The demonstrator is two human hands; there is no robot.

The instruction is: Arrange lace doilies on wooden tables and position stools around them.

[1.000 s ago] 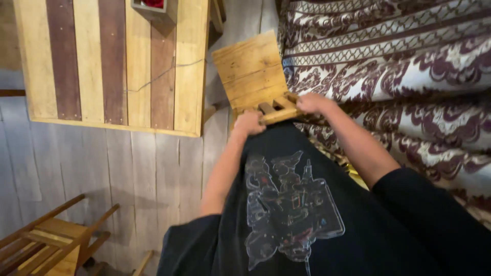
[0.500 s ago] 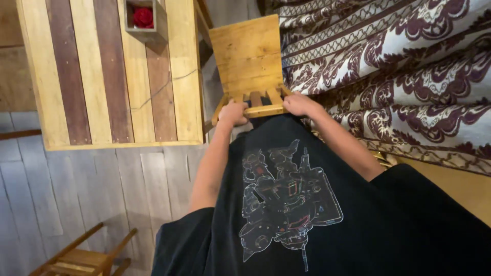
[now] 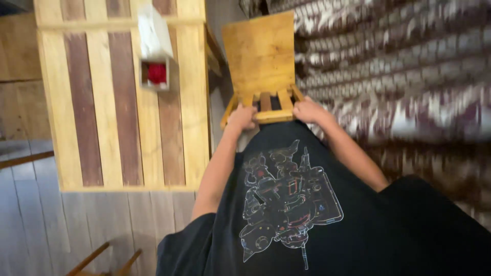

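Left hand (image 3: 242, 117) and right hand (image 3: 308, 110) both closed around top rail of wooden chair (image 3: 261, 56) — one at each end of backrest. Chair stands between striped wooden table (image 3: 110, 117) and patterned bedspread (image 3: 399, 66), just beside table edge. Small box with red contents (image 3: 155, 73) sits on table.

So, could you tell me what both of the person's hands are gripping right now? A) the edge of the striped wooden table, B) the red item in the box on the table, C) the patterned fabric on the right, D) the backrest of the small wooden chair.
D: the left hand and right hand both clasp the top rail of the wooden chair, beside the striped table.
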